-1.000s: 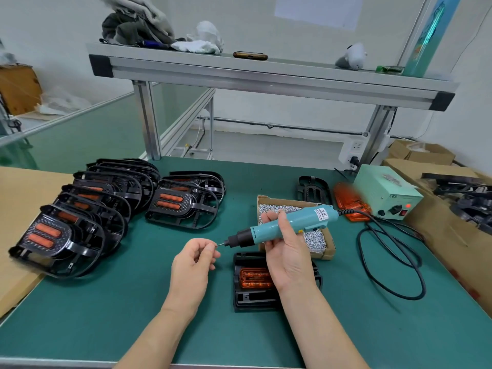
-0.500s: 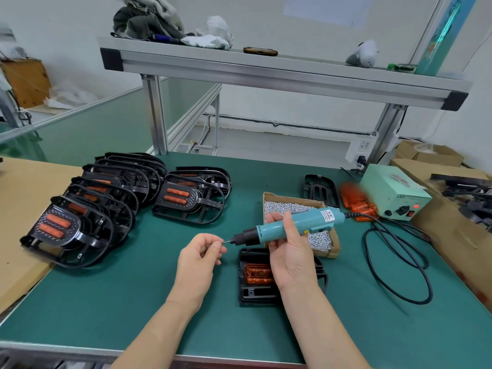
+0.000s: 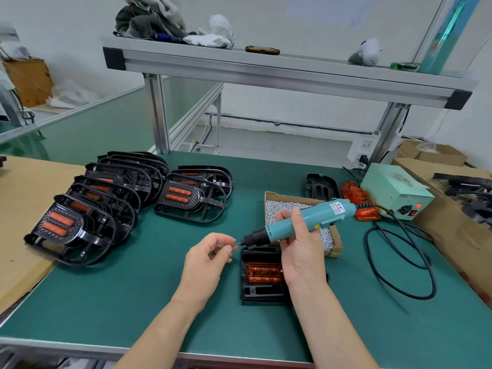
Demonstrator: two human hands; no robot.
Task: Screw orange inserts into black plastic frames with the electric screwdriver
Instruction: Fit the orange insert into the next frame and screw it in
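Desk (image 3: 133, 302): a green mat covers the top, and everything in play sits on it.
Shelf (image 3: 266, 73): an aluminium rail shelf spans the far edge overhead, with rags and small items on top.
Finished frames (image 3: 106, 203): black frames with orange inserts fitted lean in an overlapping row along the left edge, partly on a cardboard sheet (image 3: 24, 209); a shorter stack (image 3: 194, 198) lies just to their right.
Power box (image 3: 394, 193): pale green, near the far right corner, a red light glowing on its front.
Cable (image 3: 399, 262): black, looping over the mat towards the right edge and running up to the tail of the driver.
Screw box (image 3: 292, 197): an open cardboard tray of silver screws, mid-desk, just beyond the hands.
Work frame (image 3: 262, 295): here is the piece on the go, flat on the mat towards the near edge, right under the right wrist.
Right hand (image 3: 300, 251): wrapped round the barrel of the driver, holding it clear of the desk.
Left hand (image 3: 206, 262): fingers curled, thumb and fingertip pinching a screw.
Electric screwdriver (image 3: 314, 218): teal, tilted, black nose pointing left and down, its bit meeting the left fingertips.
Orange insert (image 3: 263, 272): seated in the work frame, part hidden by the right hand.
Screw (image 3: 234, 245): tiny, right at the bit's tip.
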